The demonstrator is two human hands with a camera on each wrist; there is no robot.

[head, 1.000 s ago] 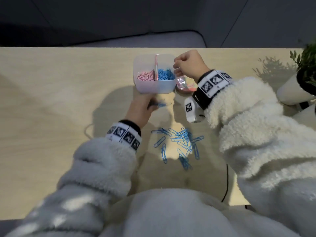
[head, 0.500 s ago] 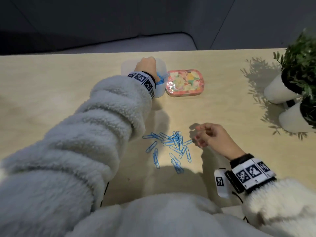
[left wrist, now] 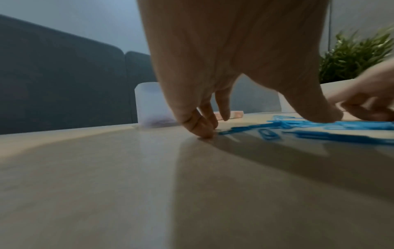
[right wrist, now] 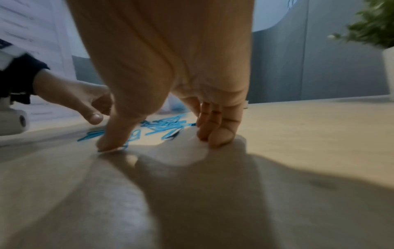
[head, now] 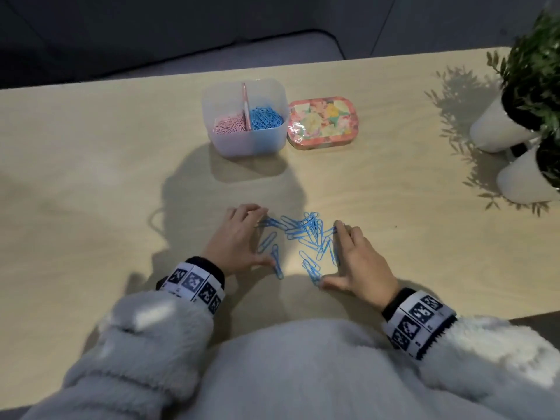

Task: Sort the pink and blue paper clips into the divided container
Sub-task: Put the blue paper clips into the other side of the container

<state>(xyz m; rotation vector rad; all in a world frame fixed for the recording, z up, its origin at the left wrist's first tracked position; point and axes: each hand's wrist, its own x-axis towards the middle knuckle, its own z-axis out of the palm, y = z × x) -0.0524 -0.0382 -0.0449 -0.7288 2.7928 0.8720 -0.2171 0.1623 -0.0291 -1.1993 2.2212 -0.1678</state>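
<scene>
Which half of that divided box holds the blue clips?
The right half, beside the floral tin; the left half holds pink ones.

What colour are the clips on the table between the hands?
Blue. The loose paper clips show best in the head view.

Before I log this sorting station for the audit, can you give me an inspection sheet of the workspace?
Surface: light wooden table, hand shadows across it.
Job's things: divided container, pink clips left of the divider, blue right; loose blue paper clips between the hands; no loose pink clips seen.
Clutter: floral tin beside the container, lid on.
Grippers: left hand and right hand flank the pile, fingers on the table at its edges.
Cables: thin loop left of the left hand.
Surroundings: potted plants in white pots far right; dark sofa behind.
</scene>
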